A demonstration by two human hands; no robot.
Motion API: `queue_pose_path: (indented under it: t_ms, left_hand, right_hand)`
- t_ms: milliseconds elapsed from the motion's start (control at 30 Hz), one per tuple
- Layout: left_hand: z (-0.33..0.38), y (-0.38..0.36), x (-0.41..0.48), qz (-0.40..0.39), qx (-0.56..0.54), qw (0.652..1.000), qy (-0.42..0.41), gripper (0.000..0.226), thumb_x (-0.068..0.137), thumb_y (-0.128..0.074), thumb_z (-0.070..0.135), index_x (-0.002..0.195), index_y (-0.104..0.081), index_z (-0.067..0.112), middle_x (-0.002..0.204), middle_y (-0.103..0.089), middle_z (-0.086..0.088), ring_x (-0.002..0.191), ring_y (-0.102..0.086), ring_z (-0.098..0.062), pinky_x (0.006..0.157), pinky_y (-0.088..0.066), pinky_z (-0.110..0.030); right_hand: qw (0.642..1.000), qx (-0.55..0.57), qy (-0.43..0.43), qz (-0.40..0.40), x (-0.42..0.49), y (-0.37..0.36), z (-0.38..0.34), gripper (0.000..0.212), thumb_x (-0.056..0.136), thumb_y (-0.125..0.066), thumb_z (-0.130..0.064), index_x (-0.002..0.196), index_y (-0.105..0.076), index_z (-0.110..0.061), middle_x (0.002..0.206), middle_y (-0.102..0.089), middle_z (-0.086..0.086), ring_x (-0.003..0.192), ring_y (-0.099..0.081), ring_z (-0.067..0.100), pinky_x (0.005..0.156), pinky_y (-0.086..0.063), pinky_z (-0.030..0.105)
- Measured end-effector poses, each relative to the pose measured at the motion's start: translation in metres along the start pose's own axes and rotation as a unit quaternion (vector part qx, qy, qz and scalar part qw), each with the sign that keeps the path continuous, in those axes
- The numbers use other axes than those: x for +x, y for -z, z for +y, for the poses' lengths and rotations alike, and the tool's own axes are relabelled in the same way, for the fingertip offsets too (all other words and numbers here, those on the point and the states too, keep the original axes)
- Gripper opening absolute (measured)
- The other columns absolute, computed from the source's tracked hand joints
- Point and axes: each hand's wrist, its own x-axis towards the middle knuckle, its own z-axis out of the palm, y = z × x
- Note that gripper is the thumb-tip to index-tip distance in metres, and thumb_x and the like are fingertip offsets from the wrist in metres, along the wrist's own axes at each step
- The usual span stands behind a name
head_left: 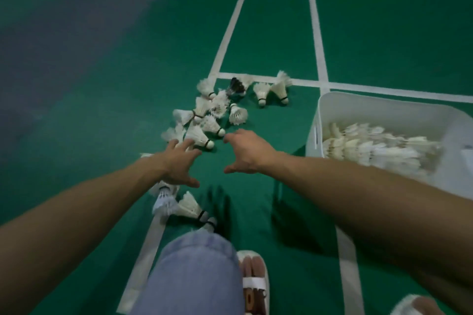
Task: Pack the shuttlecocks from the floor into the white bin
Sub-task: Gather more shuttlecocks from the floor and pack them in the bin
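Several white shuttlecocks [210,120] lie in a loose pile on the green court floor, one dark-feathered shuttlecock [236,85] among them at the back. A few more shuttlecocks [188,206] lie near my knee. The white bin [358,107] stands at the right and holds rows of stacked shuttlecocks [371,148]. My left hand [179,163] is open, fingers spread, just short of the nearest shuttlecock [198,137]. My right hand [245,152] is open too, its fingertips close to a cork-tipped shuttlecock [212,126]. Neither hand holds anything.
White court lines [317,33] cross the green floor. My bent knee in blue jeans [194,271] and a white sandal [254,281] fill the bottom centre; another sandalled foot [414,307] shows at the bottom right. Bare floor lies left of the pile.
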Motion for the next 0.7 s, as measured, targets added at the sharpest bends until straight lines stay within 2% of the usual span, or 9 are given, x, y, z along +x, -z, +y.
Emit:
queue_pose_path:
  t_ms: [133,167,233,333,467,567,633,700]
  left_hand:
    - [-0.017,-0.062,-0.006,-0.077,-0.039,0.996,0.0,0.116,0.055,-0.063,0.08,0.149,-0.007,0.039,0.159,0.009,-0.004,0.144,0.006,-0.039,0.116,-0.013,-0.056]
    - [-0.019,-0.073,-0.008,-0.091,-0.05,0.995,0.0,0.118,0.051,-0.062,0.082,0.148,-0.007,0.044,0.159,0.011,-0.004,0.144,0.008,-0.039,0.116,-0.012,-0.056]
    - [-0.02,-0.092,-0.012,-0.098,-0.052,0.994,-0.01,0.109,0.056,-0.062,0.081,0.146,-0.01,0.048,0.158,0.01,-0.008,0.144,0.011,-0.038,0.117,-0.006,-0.054]
    - [-0.014,-0.111,-0.018,-0.051,-0.039,0.997,-0.035,0.084,0.075,-0.056,0.072,0.145,-0.016,0.048,0.158,0.001,-0.011,0.145,0.011,-0.036,0.116,0.001,-0.054]
    - [-0.008,-0.111,-0.017,0.027,-0.072,0.996,-0.034,0.059,0.086,-0.056,0.055,0.14,-0.035,0.041,0.157,-0.01,-0.005,0.143,0.0,-0.038,0.117,-0.011,-0.051]
    - [-0.008,-0.111,-0.01,0.061,-0.074,0.995,-0.015,0.055,0.085,-0.057,0.057,0.135,-0.041,0.041,0.158,-0.002,-0.003,0.141,0.003,-0.04,0.115,-0.018,-0.056]
    - [-0.012,-0.113,-0.004,0.047,-0.08,0.996,0.009,0.057,0.081,-0.057,0.063,0.132,-0.041,0.045,0.158,0.008,0.001,0.141,0.012,-0.042,0.11,-0.016,-0.066]
    - [-0.017,-0.114,0.0,0.018,-0.084,0.996,0.011,0.061,0.08,-0.056,0.065,0.135,-0.038,0.046,0.158,0.005,-0.001,0.143,0.013,-0.04,0.112,-0.009,-0.066]
  right_hand:
    - [0.998,0.026,0.015,-0.049,-0.004,-0.058,-0.022,0.09,0.069,-0.079,-0.053,0.14,-0.039,-0.017,0.138,-0.045,0.012,0.125,-0.044,0.032,0.105,-0.041,0.043]
    - [0.997,0.039,0.015,-0.06,-0.006,-0.07,-0.026,0.092,0.068,-0.08,-0.053,0.141,-0.038,-0.018,0.139,-0.043,0.012,0.127,-0.043,0.032,0.105,-0.04,0.043]
    - [0.994,0.068,0.018,-0.08,-0.013,-0.09,-0.033,0.094,0.068,-0.08,-0.053,0.143,-0.035,-0.02,0.143,-0.039,0.01,0.129,-0.039,0.032,0.107,-0.039,0.044]
    - [0.99,0.09,0.023,-0.102,-0.025,-0.111,-0.041,0.094,0.07,-0.08,-0.05,0.146,-0.031,-0.024,0.149,-0.03,0.008,0.133,-0.034,0.03,0.11,-0.035,0.045]
    - [0.983,0.134,0.022,-0.121,-0.036,-0.134,-0.048,0.108,0.064,-0.082,-0.053,0.149,-0.019,-0.03,0.154,-0.018,0.002,0.139,-0.025,0.028,0.113,-0.031,0.049]
    - [0.977,0.172,0.03,-0.12,-0.04,-0.145,-0.051,0.115,0.063,-0.084,-0.052,0.15,-0.013,-0.029,0.155,-0.016,-0.001,0.14,-0.023,0.026,0.114,-0.03,0.047]
    - [0.977,0.184,0.034,-0.105,-0.039,-0.15,-0.053,0.108,0.068,-0.082,-0.048,0.15,-0.013,-0.029,0.153,-0.021,0.001,0.136,-0.029,0.025,0.112,-0.033,0.045]
    - [0.974,0.207,0.026,-0.091,-0.036,-0.15,-0.054,0.097,0.075,-0.078,-0.043,0.148,-0.017,-0.029,0.15,-0.025,0.001,0.131,-0.037,0.026,0.108,-0.038,0.045]
